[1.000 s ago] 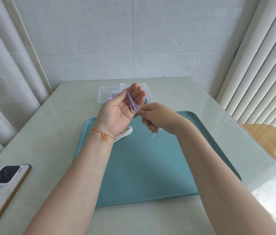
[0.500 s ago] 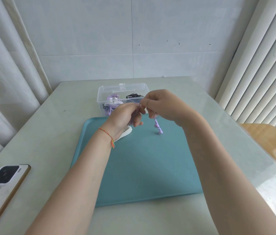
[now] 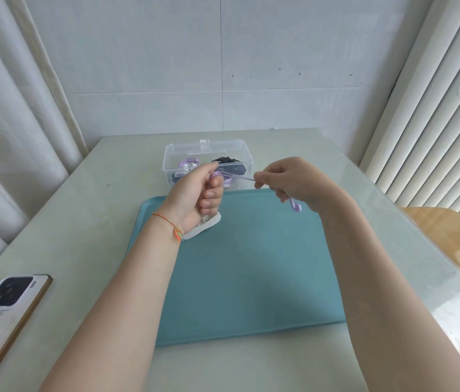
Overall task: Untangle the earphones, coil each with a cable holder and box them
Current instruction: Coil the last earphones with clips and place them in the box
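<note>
The purple cable (image 3: 237,177) stretches taut between both hands above the tray's (image 3: 251,278) far edge. The left hand (image 3: 197,193) is curled round its coiled part; the right hand (image 3: 288,179) pinches the other end, an earbud (image 3: 296,206) dangling below. Behind, the box (image 3: 207,162) holds 2 coiled earphones.

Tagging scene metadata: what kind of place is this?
Probably a room in a home or small office, at a table set up for the task: tiled wall, curtains, vertical blinds, a glossy table holding a teal tray and a phone.
</note>
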A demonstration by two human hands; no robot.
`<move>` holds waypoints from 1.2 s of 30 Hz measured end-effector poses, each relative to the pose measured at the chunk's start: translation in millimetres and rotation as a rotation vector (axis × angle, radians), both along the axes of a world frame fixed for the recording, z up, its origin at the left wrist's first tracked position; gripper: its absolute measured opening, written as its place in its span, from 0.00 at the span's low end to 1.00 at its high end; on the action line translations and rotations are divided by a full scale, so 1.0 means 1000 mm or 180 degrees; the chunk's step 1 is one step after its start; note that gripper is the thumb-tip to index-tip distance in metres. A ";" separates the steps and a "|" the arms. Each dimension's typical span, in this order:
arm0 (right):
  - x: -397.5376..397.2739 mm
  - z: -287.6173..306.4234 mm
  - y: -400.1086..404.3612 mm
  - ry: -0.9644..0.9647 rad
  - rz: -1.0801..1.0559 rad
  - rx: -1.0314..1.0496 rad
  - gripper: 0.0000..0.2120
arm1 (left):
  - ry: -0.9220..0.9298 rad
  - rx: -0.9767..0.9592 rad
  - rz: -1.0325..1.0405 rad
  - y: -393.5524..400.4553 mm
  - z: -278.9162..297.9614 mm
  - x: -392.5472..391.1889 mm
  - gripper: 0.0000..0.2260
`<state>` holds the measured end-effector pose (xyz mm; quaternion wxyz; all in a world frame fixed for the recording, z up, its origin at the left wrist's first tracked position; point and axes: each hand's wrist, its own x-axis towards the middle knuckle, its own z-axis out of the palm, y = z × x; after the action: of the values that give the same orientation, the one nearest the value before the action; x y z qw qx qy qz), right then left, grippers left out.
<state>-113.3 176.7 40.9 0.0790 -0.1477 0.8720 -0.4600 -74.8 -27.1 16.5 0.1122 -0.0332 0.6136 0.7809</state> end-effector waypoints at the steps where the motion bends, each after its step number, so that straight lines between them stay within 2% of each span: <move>1: -0.001 -0.002 0.001 -0.0066 0.0001 0.0168 0.12 | -0.0060 0.0020 0.0106 0.000 -0.002 -0.002 0.17; 5: -0.008 -0.012 0.003 -0.0161 0.0013 0.1109 0.12 | -0.0179 -0.0405 0.0369 0.007 -0.010 -0.005 0.16; 7: -0.010 -0.016 0.000 0.0066 0.0021 0.1532 0.10 | -0.0142 -0.0712 0.0336 0.011 -0.012 -0.003 0.16; 9: -0.008 -0.014 -0.008 0.0383 -0.0048 0.1117 0.11 | -0.0108 -0.0858 0.0221 0.015 -0.012 -0.002 0.16; 11: 0.000 -0.009 -0.020 0.0398 0.0087 0.0136 0.13 | -0.0093 -0.0853 0.0148 0.017 -0.011 -0.001 0.16; 13: 0.009 -0.005 -0.032 0.0307 0.0315 -0.0426 0.15 | -0.0105 -0.0742 0.0099 0.017 -0.010 -0.001 0.17; 15: 0.014 -0.006 -0.039 0.0289 0.0476 -0.0450 0.16 | -0.0110 -0.0629 0.0024 0.016 -0.008 0.000 0.18; 23: 0.017 0.000 -0.027 0.0052 0.0500 0.0069 0.08 | -0.0182 -0.0684 -0.0107 0.016 -0.006 0.000 0.18; 28: 0.009 0.001 -0.020 0.0319 0.0327 -0.0091 0.03 | -0.0293 -0.0783 -0.0414 0.014 -0.005 0.002 0.18; 30: 0.006 -0.001 -0.021 0.0427 0.0195 -0.0320 0.02 | -0.0299 -0.0552 -0.0667 0.016 -0.003 0.004 0.18; 32: 0.005 -0.002 -0.022 0.0457 0.0103 -0.0562 0.02 | -0.0266 -0.0025 -0.0811 0.016 -0.002 0.005 0.16; 36: 0.005 -0.006 -0.024 0.0401 0.0058 -0.0637 0.04 | -0.0090 0.1098 -0.0654 0.009 0.001 0.003 0.13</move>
<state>-107.9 153.1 35.0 0.0131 -0.1915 0.8235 -0.5338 -71.5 -17.6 17.2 0.2039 0.0384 0.4693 0.8583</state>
